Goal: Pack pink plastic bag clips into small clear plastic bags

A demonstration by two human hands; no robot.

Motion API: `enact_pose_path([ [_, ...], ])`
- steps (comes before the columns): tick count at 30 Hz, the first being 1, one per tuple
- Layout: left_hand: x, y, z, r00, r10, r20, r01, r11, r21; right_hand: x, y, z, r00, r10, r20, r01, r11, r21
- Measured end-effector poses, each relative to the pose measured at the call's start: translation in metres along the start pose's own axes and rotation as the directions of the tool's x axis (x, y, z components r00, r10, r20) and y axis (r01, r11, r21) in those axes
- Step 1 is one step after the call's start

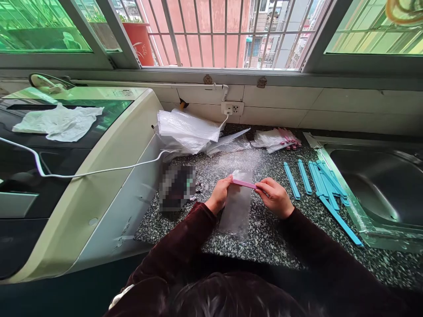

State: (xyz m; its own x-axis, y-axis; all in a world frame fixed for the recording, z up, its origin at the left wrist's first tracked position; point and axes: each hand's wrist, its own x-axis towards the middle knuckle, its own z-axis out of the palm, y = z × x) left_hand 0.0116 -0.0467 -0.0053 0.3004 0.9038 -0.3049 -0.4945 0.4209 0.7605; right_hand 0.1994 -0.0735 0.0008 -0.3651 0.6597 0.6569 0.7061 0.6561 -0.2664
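A pink bag sealing clip (244,183) lies across the upper part of a clear plastic bag (235,215), over the speckled counter. My left hand (220,194) is closed on the clip's left end, at the bag's edge. The clip's right end is pinched between the fingers of my right hand (274,197), just beyond the bag's other side. Whether the clip is locked around the plastic, I cannot tell. To the right, several blue sealing clips (325,182) lie loose, some in a pile.
Stacked clear bags (188,127) and bags with pink clips (280,138) lie along the wall. A blurred dark object (176,187) is on the left, beside a washing machine (109,176). A white cable (132,166) crosses the machine. The metal sink (373,185) bounds the right.
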Motion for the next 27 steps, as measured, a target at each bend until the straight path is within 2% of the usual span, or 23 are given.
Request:
enact_pose_path([
  [8,0.0008,0.0,0.0009,0.997,-0.073,-0.003,0.072,0.994,-0.078,-0.0003,0.0004,0.0012,1.0,-0.007,-0.012,0.006,0.999,-0.033],
  [13,0.0014,-0.0001,0.0023,0.998,-0.065,0.017,0.067,0.99,-0.125,-0.001,0.001,0.0025,1.0,0.001,0.002,-0.001,1.0,-0.024],
  [27,0.0041,-0.0018,-0.0001,0.998,-0.064,-0.022,0.063,0.996,-0.059,-0.0005,0.001,0.001,1.0,0.014,-0.009,-0.014,1.0,-0.021],
])
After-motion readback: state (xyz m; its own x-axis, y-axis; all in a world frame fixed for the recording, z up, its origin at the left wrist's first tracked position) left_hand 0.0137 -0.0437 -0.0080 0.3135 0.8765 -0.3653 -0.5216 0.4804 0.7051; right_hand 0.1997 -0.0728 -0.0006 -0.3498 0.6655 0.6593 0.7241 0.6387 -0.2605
